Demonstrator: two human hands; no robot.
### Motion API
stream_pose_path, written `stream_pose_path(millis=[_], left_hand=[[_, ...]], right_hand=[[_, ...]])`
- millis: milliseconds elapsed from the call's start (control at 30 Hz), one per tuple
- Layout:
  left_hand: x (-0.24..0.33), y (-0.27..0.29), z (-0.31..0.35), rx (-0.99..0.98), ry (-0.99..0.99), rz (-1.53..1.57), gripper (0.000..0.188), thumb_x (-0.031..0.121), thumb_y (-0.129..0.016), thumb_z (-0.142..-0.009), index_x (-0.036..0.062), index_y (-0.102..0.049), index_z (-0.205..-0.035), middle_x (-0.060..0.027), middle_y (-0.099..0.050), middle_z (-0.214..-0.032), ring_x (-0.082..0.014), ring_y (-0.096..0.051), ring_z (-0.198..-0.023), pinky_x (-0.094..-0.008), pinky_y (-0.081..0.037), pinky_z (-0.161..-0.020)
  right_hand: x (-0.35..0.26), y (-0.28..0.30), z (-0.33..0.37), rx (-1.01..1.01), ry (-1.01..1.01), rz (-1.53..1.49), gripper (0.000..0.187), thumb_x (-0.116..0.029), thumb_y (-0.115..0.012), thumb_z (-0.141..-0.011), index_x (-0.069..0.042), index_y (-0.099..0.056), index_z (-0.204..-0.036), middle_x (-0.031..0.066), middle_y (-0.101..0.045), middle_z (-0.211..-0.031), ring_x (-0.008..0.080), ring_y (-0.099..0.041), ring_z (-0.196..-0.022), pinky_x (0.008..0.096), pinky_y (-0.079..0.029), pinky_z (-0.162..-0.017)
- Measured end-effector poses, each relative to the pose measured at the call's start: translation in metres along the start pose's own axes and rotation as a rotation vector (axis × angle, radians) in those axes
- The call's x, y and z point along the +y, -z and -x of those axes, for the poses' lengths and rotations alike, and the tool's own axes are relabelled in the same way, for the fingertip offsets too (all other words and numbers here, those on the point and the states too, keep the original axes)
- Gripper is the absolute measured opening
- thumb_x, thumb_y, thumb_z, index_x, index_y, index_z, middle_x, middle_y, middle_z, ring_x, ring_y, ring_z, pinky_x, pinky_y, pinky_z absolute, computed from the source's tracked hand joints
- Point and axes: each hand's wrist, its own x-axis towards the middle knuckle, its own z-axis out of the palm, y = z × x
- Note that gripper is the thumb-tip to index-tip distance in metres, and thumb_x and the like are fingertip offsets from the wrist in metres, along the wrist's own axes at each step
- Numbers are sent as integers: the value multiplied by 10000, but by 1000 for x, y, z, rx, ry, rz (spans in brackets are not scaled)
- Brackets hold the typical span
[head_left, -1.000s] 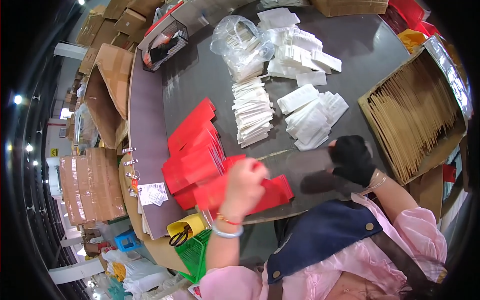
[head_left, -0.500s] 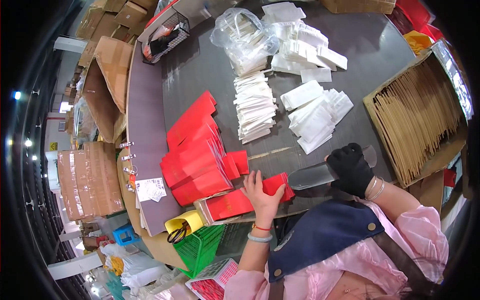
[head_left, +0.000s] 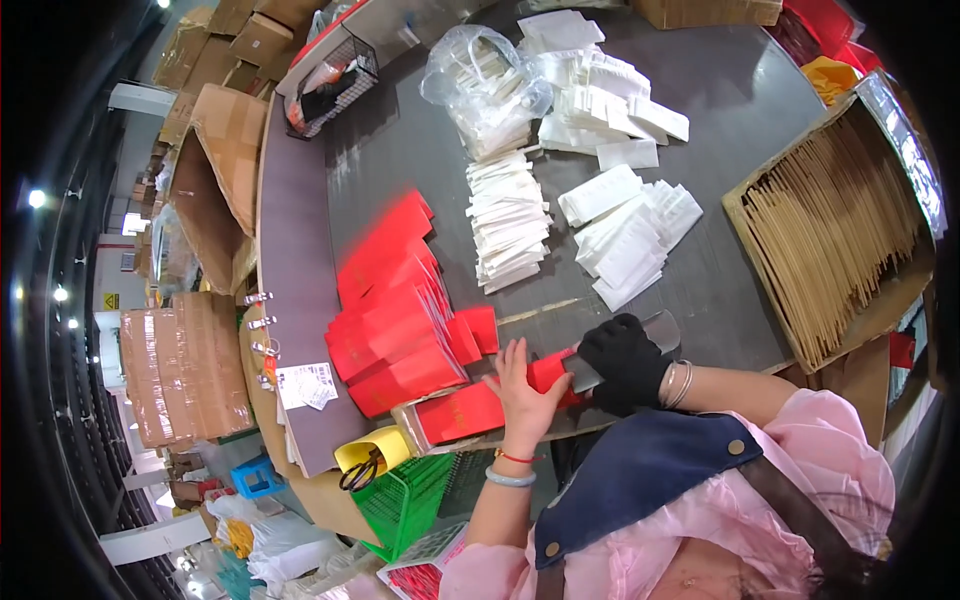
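My left hand (head_left: 527,398) lies with fingers spread over a red paper envelope (head_left: 458,413) at the table's near edge, pressing on it. My right hand (head_left: 622,365), in a black fingerless glove, grips a clear curved plastic sheet (head_left: 660,330). The sheet's front end meets the right end of the red envelope; whether it is inside is hidden by my fingers. Just beyond my left hand lies a fanned pile of red envelopes (head_left: 395,310). White paper packets (head_left: 640,235) lie farther up the table, some in a clear plastic bag (head_left: 475,85).
A cardboard box of upright brown card sheets (head_left: 835,235) stands at the right. Scissors (head_left: 360,470) sit in a yellow holder (head_left: 380,447) at the near left, above a green basket (head_left: 405,500). A black wire basket (head_left: 335,85) stands at the far left.
My right hand has moved left with the plastic sheet, bringing its front end to the red envelope beside my left hand. My left hand stays nearly in place.
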Motion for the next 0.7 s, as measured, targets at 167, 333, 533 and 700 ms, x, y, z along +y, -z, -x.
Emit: stream_pose_path(millis=[167,333,533,700], left_hand=[[14,9,-88,337,-319,-30,624,109,-777,-735,83,-541,-1313,-206,-526,-1254,-389,-433,-1254,-426,-393,-1033],[-12,-10,-157,369,-383,-128,513,38,-723,-726,151,-626,-1217,-149,-543,-1152,-356,-516,-1096,-436,-447,-950],[-5,-2,-155,313,-497,-294,326,112,-762,-691,176,-720,-1007,-45,-573,-894,-272,-551,-843,-394,-459,-730],[19,22,-93,131,-458,-212,297,157,-785,-704,156,-711,-992,-43,-586,-898,-266,-554,-850,-393,-453,-744]], right_hand=[[41,25,24,310,-124,10,677,-397,-802,-623,-84,-587,-1183,119,-570,-1165,295,-512,-1132,458,-342,-985],[61,52,58,452,-322,-29,570,-298,-790,-673,-96,-591,-1168,120,-562,-1152,315,-515,-1113,442,-360,-969],[72,66,66,471,-346,19,540,-228,-788,-686,-99,-586,-1170,123,-559,-1148,323,-519,-1111,436,-391,-946],[78,85,85,495,-400,-60,538,-113,-785,-673,-81,-585,-1171,140,-548,-1175,345,-512,-1118,432,-410,-948]])
